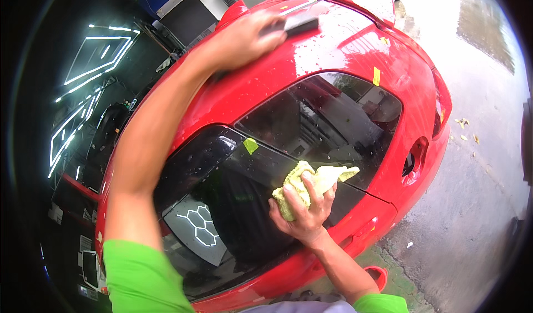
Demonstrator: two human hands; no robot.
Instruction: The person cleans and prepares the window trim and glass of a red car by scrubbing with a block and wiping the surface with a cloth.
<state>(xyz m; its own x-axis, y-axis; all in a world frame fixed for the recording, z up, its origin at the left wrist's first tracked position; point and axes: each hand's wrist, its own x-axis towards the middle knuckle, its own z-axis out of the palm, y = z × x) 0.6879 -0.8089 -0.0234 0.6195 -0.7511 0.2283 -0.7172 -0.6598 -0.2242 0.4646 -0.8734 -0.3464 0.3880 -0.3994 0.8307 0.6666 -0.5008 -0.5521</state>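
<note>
A wet red car (266, 79) stands before me, with water drops on its roof. My left hand (254, 34) reaches across to the roof and grips a dark block (303, 26), its upper face pale with glare. Motion blurs this hand, and whether the block touches the paint I cannot tell. Lower down, my right hand (308, 213) holds a crumpled yellow-green towel (306, 188) at the dark side window (254, 179), its fingers curled around the cloth. Ahead of it lies the rear quarter window (333, 109), which carries reflections.
Yellow tape pieces stick to the bodywork, one (376, 76) above the quarter window and another (250, 145) on the door frame. A round recess (414, 158) gapes in the rear panel. By my right forearm is a red container (379, 276). Wet concrete (470, 196) stretches away right.
</note>
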